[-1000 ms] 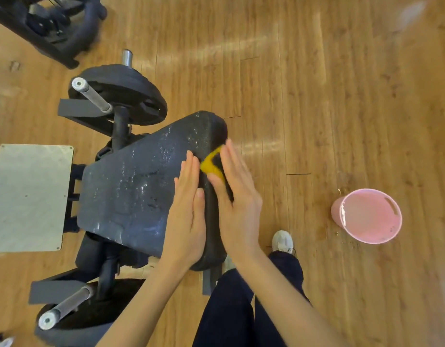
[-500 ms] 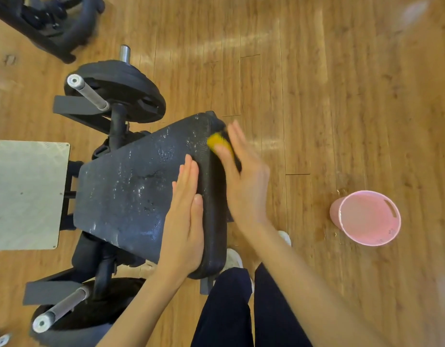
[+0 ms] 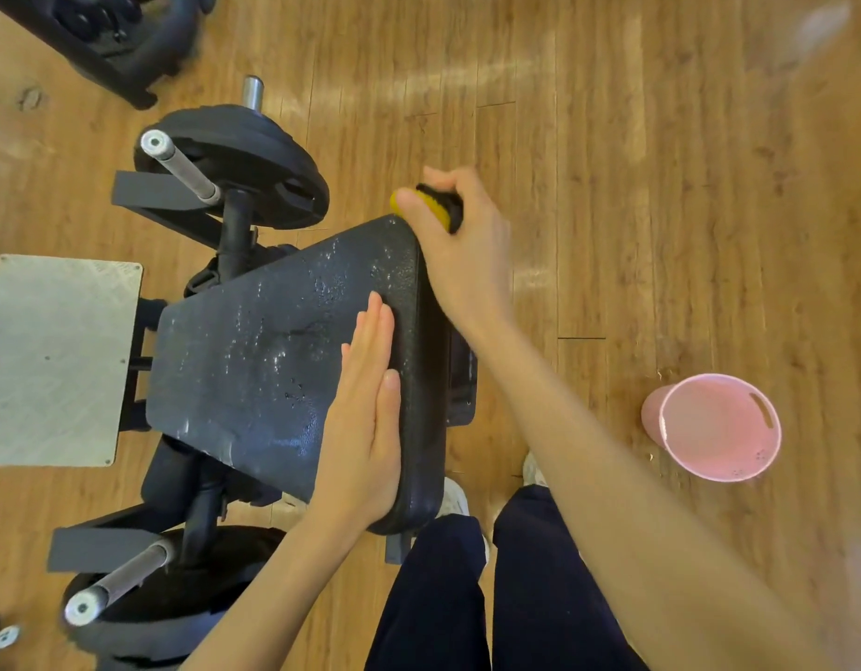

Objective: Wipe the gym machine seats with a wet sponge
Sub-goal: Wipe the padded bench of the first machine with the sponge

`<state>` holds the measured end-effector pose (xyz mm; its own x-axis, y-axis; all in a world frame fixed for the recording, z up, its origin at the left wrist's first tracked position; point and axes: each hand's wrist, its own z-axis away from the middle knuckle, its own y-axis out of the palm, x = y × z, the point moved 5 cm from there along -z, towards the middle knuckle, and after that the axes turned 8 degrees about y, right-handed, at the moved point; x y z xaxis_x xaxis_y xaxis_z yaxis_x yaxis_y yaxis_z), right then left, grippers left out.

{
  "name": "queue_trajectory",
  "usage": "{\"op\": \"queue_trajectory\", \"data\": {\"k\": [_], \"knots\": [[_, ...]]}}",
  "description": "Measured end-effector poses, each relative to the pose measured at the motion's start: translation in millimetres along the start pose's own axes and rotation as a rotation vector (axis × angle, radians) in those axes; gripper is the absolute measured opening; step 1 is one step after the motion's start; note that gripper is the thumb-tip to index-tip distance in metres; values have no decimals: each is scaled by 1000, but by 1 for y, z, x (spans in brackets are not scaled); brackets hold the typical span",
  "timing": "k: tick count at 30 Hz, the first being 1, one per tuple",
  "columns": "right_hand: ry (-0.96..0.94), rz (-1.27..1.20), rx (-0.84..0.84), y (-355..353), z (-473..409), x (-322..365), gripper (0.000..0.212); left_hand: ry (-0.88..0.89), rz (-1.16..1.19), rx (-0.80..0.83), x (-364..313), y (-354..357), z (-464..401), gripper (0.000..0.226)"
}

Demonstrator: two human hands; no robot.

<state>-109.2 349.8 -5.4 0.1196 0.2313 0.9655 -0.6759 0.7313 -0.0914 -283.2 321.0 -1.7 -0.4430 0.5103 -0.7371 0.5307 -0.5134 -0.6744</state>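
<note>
Wood plank floor [image 3: 661, 186] under everything. Black padded seat [image 3: 254, 370] mid-frame, tilted, surface beaded with water and wet streaks. Grey metal footplate [image 3: 51, 360] just left of seat. Black weight plates on chrome pegs: one [image 3: 235, 162] above seat, one [image 3: 143, 617] below-left. Second dark machine base [image 3: 123, 36] top-left corner, well apart. Dark trouser legs [image 3: 491, 598] at bottom, white shoe tips beside seat's near end. Pink bucket [image 3: 719, 428] on floor to the right, well apart from seat; contents not readable. Left hand [image 3: 365, 428] flat on seat near its right edge, fingers straight and together, pressing, grasping nothing. Right hand [image 3: 462, 244] at seat's upper right corner, fingers curled round sponge [image 3: 433, 205]. Sponge yellow with dark scrub side, at or just past corner edge; contact with seat not resolvable.
</note>
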Motion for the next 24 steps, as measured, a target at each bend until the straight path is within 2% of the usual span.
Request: {"op": "queue_trajectory", "data": {"k": [2, 5, 7, 11, 13, 18, 24], "knots": [[-18, 17, -16, 3, 3, 4, 33, 4, -3, -3, -1, 0, 0, 50], [-75, 12, -30, -2, 64, -12, 46, 2, 26, -9, 1, -1, 1, 51], [-121, -7, -4, -4, 94, -19, 48, 1, 38, -5, 1, -1, 1, 51], [22, -48, -34, -2, 29, -6, 45, 9, 13, -4, 1, -1, 0, 51], [2, -52, -65, -1, 19, 1, 44, 9, 14, -3, 0, -1, 1, 50], [-60, -74, -61, -8, 133, -31, 45, 24, 41, -2, 2, -1, 1, 50], [73, -152, -138, -7, 62, -16, 44, 23, 77, 12, 2, -4, 2, 50]]}}
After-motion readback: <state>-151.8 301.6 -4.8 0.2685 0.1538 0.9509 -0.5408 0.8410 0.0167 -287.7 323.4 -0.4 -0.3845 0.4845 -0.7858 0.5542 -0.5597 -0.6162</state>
